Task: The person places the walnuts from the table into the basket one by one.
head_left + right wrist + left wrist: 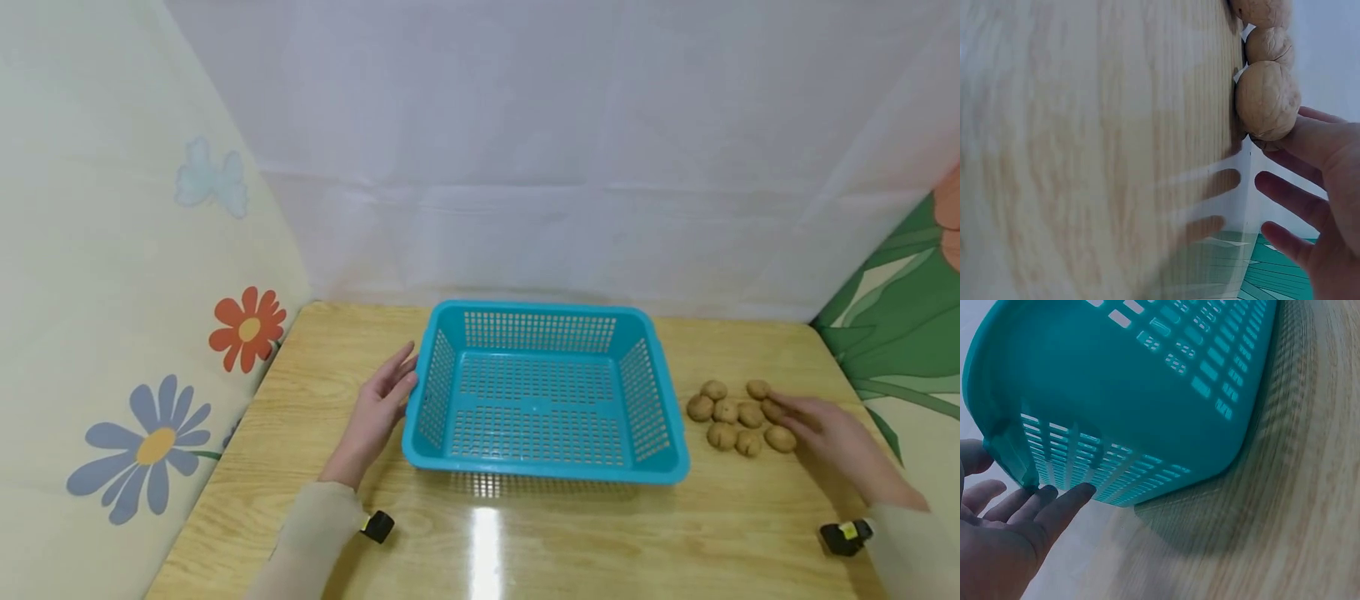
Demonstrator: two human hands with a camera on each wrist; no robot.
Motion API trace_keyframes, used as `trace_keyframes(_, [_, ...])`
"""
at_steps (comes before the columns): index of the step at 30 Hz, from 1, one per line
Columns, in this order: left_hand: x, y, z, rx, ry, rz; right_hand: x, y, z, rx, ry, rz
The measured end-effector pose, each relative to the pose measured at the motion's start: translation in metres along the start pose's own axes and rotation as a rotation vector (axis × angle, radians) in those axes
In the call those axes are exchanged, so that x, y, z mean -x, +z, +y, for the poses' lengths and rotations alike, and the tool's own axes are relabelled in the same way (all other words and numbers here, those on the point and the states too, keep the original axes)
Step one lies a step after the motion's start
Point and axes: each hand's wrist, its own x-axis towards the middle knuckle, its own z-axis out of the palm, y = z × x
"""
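Right hand [836, 435], loosely spread, hold unclear, reaches the rightmost walnuts [781, 439], probably light, hard and rolly, best pinched round the middle.

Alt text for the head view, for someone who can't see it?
A person's right hand touches walnuts clustered on a wood-grain table, while the left hand touches the left side of a blue plastic basket. Printed flowers show at both edges.

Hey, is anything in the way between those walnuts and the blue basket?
Nothing visible lies between the walnuts and the blue basket except its own raised side wall. The right hand is on the walnuts' other side.
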Motion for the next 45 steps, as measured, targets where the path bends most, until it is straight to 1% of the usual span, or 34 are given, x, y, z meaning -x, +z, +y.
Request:
trace_keyframes(1, [0.000,0.001,0.000,0.011,0.002,-0.003,0.000,0.000,0.001,0.010,-0.003,0.015])
trace_keyframes(3, [-0.001,0.002,0.002,0.027,0.003,-0.010,0.001,-0.002,0.001,0.010,0.025,0.020])
trace_keyframes(6, [-0.001,0.004,0.004,0.042,-0.002,-0.010,0.003,-0.006,-0.004,0.018,0.061,0.051])
trace_keyframes(10, [-0.001,0.005,0.005,0.045,-0.014,-0.001,0.002,-0.011,-0.016,0.067,0.027,0.139])
trace_keyframes(12, [-0.001,0.004,0.005,0.041,-0.020,0.002,0.001,-0.014,-0.025,0.071,0.038,0.151])
trace_keyframes(13, [-0.001,0.004,0.005,0.039,-0.023,0.004,-0.001,-0.016,-0.030,0.055,0.050,0.152])
trace_keyframes(16, [0.000,0.004,0.005,0.040,-0.029,0.007,-0.005,-0.022,-0.049,0.005,0.129,0.114])
trace_keyframes(20, [0.000,0.003,0.004,0.039,-0.037,0.014,-0.014,-0.031,-0.075,-0.088,0.192,0.070])
trace_keyframes(24, [-0.001,0.003,0.003,0.035,-0.045,0.023,-0.025,-0.039,-0.102,-0.199,0.203,0.045])
trace_keyframes(28, [-0.001,0.003,0.001,0.039,-0.050,0.027,-0.041,-0.044,-0.130,-0.240,0.220,0.016])
trace_keyframes(32, [-0.002,0.004,0.001,0.038,-0.042,0.023,-0.057,-0.046,-0.155,-0.282,0.193,-0.007])
trace_keyframes(35, [-0.002,0.004,0.001,0.038,-0.040,0.019,-0.071,-0.043,-0.174,-0.315,0.145,-0.040])
trace_keyframes(41, [-0.001,0.004,0.000,0.038,-0.049,0.023,-0.106,-0.029,-0.211,-0.333,0.059,-0.117])
trace_keyframes(45, [-0.001,0.003,0.000,0.039,-0.043,0.027,-0.131,-0.014,-0.235,-0.335,-0.008,-0.157])
